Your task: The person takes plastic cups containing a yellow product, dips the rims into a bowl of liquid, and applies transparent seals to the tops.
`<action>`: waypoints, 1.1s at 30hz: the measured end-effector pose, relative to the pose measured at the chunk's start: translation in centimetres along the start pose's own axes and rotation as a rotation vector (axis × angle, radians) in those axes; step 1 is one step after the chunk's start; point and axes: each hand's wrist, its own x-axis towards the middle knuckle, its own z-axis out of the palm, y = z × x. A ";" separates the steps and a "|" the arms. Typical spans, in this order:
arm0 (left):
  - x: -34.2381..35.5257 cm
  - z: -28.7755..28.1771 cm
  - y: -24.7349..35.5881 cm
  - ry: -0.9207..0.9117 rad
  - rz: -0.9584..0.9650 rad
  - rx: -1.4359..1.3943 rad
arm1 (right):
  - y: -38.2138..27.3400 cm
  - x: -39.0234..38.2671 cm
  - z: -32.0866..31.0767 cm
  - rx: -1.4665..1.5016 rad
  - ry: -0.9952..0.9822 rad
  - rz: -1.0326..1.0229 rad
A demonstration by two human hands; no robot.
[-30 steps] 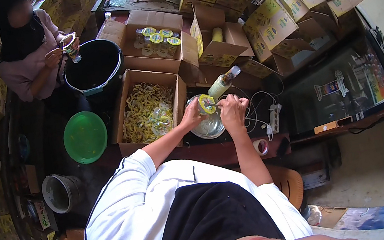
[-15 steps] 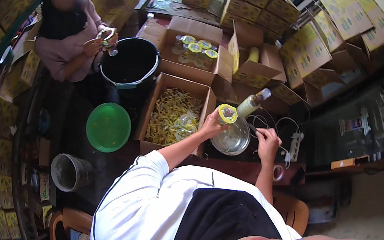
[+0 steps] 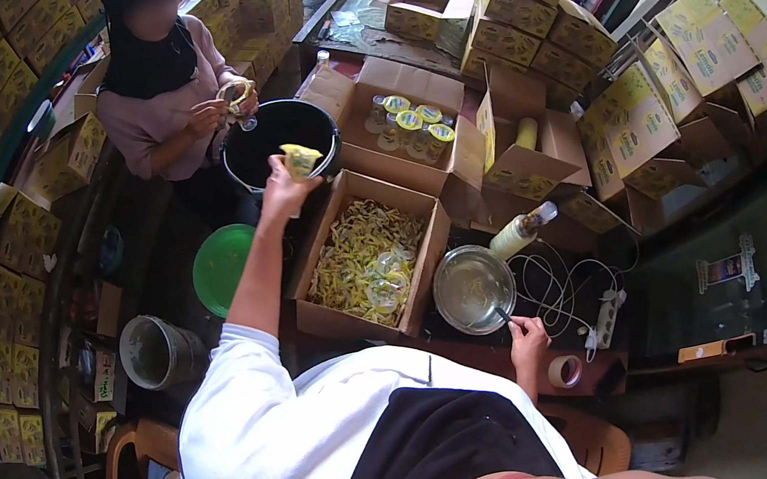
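Observation:
My left hand (image 3: 291, 190) reaches out over the near rim of a black bucket (image 3: 259, 176), closed on a yellow-labelled cup (image 3: 301, 159). The cup tilts, and my fingers hide most of its body. At the right, my right hand (image 3: 529, 342) pinches a thin dark-handled tool (image 3: 504, 316). The tool's other end meets the near rim of a round pan (image 3: 454, 320) holding a pale, cloudy substance. Between my arms stands a cardboard box (image 3: 356, 317) full of yellow strips (image 3: 359, 244), with clear plastic cups (image 3: 388, 284) lying on them.
Another person (image 3: 168, 103) stands beyond the bucket holding a yellow-edged loop. A carton of yellow-topped cups (image 3: 410, 123) stands at the back. A bottle (image 3: 513, 236), a power strip (image 3: 608, 317) with cables and a tape roll (image 3: 565, 371) lie right. A green basin (image 3: 224, 266) sits left.
My left hand has carried the yellow-labelled cup from above the pan leftward and away to the bucket. My right hand with the tool has shifted nearer to the pan's near edge.

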 end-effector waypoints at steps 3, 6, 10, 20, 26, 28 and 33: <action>3.6 -2.4 -3.3 -0.069 -0.117 0.236 | -0.8 0.8 0.7 0.026 -0.021 -0.071; 5.0 -3.2 -3.3 -0.212 -0.215 0.228 | -1.1 1.0 0.9 0.047 -0.036 -0.091; 5.3 -2.7 -1.9 -0.290 -0.106 0.523 | -0.3 0.5 1.2 0.087 -0.014 -0.093; 5.2 -1.4 -1.5 -0.281 -0.278 0.578 | 2.7 -3.1 1.3 0.131 0.016 -0.045; 5.0 -1.4 -1.2 -0.284 -0.362 0.495 | 3.2 -4.5 1.5 0.205 -0.004 -0.035; 5.5 -1.7 -2.3 -0.264 -0.356 0.478 | 3.4 -5.0 1.4 0.204 -0.011 -0.046; 5.8 -1.0 -3.0 -0.217 -0.359 0.398 | 4.6 -6.3 0.3 0.208 -0.013 -0.041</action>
